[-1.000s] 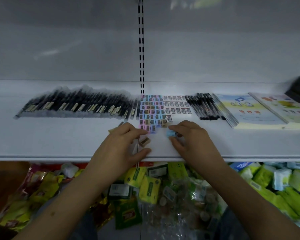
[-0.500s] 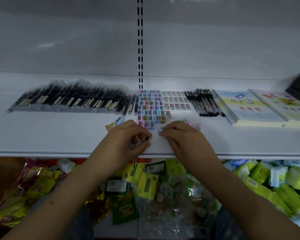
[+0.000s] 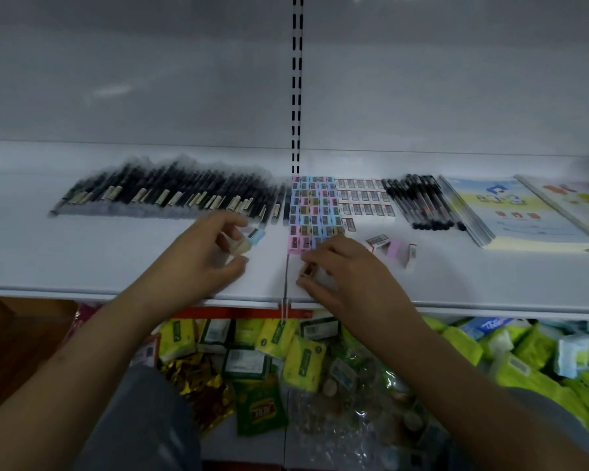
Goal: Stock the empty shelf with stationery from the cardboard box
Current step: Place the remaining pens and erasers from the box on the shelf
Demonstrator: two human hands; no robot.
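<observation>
Nearest: lower shelf w/ yellow-green tissue packs [image 3: 303,362] and gold foil packets [image 3: 198,385], below the front edge of the white metal shelf [image 3: 116,266]. My forearms reach up over that edge.

My right hand [image 3: 347,277], fingers curled, pinches a small tan pencil sharpener [image 3: 307,269] between thumb and fingertips, just above the shelf near its front, at the seam between the two shelf panels. My left hand [image 3: 204,253], fingers curled, holds a few small sharpeners, cream and pale blue [image 3: 249,241]; exact count not clear.

Just right of the right hand: loose pink and white eraser packs [image 3: 397,248] lying on the shelf, apart from the rows.

Mid-shelf: grid of pastel sharpeners [image 3: 315,212], pink, blue, tan, in tidy rows; its near edge is just beyond my right fingertips. Beside it, right: rows of white boxed erasers [image 3: 364,198].

Far left: long row of black pens in clear sleeves [image 3: 167,195]. Far right: black gel pens [image 3: 422,205], then thin illustrated exercise books [image 3: 510,212]. Behind all: grey back panel w/ slotted upright [image 3: 297,79].
</observation>
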